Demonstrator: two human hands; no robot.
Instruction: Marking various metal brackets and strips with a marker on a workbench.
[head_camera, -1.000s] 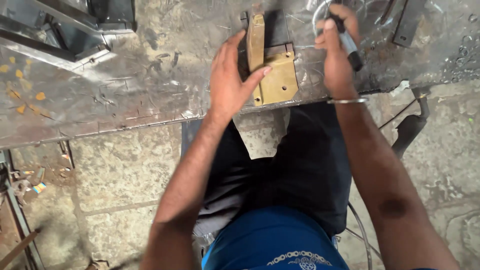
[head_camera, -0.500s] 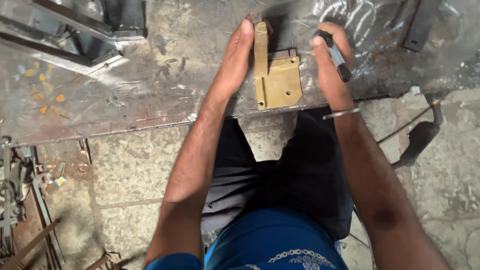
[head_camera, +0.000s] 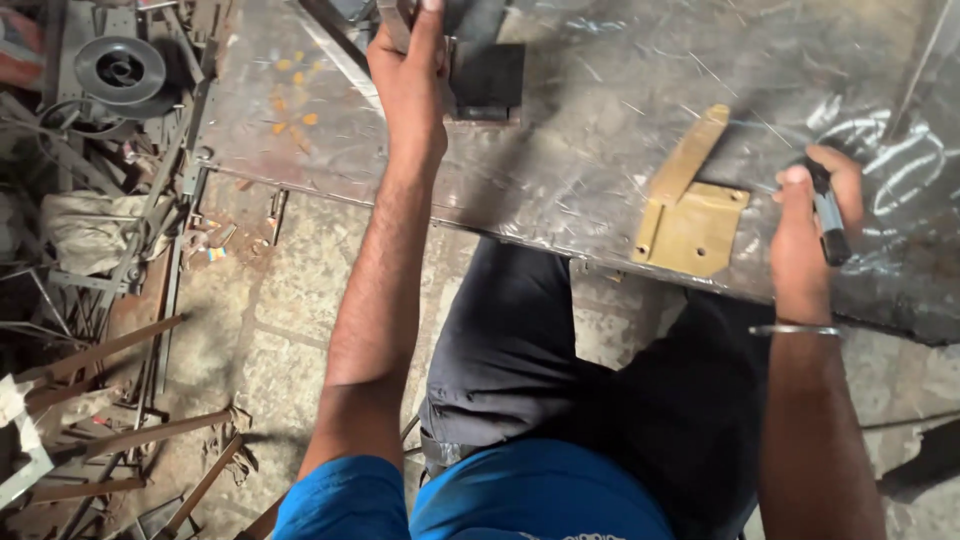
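Steel sheet covers the table (head_camera: 600, 150), scratched bright and marked with white chalk loops at the far right. From my remote seat I see the left hand (head_camera: 410, 65) stretched to the far edge, its grip closed on a grey metal piece (head_camera: 395, 20) that runs out of the top of the picture. Just beside it lies a dark square block (head_camera: 487, 82). The right hand (head_camera: 815, 215) is clenched around a dark marker-like tool (head_camera: 828, 215), resting on the sheet near the chalk marks. The yellow-brown bracket (head_camera: 690, 215), a flat plate with a long arm angled up and away, lies free between the hands, close to the near edge and touched by neither.

My worries, as judgement only: the bracket sits so near the edge that a nudge from the right wrist or the person's body could slide it off onto the stone floor (head_camera: 290, 300). The left arm is at full reach, so a heavy piece could twist out of that grip or drag against the block. Cut sheet edges could nick a forearm.

Hard to read: what the grey piece is, since it is cropped; the tool's tip, hidden by the fingers; and the scrap rods (head_camera: 110, 350) at left, a dim tangle.
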